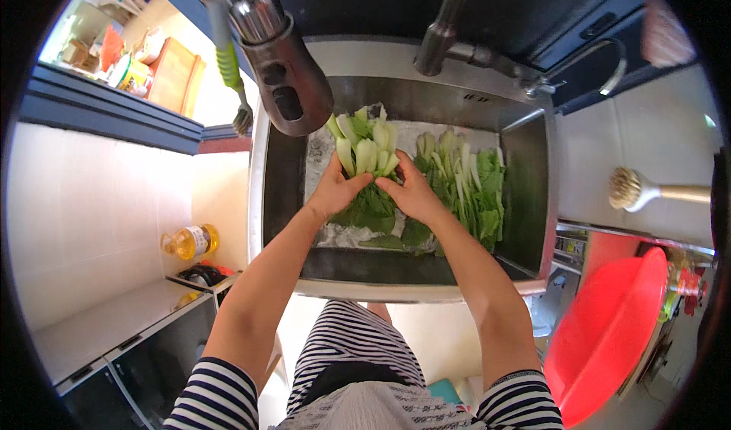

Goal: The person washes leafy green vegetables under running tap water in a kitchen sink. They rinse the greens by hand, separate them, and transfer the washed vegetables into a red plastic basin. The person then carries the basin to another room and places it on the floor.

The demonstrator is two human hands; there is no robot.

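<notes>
Both of my hands hold a bunch of leafy greens with pale stalks over the steel sink. My left hand grips the bunch from its left side, thumb across the stalks. From the right, my right hand grips it, the two thumbs nearly meeting. The stalk ends point away from me and the dark leaves hang toward me. More leafy greens lie side by side in the sink, to the right of my right hand. Under the greens, the sink bottom looks wet and whitish.
A pull-out faucet head hangs over the sink's far left, beside a green-handled brush. A second tap stands behind the sink. On the right counter lies a wooden-handled scrub brush, with a red plastic basin below. An oil bottle stands left.
</notes>
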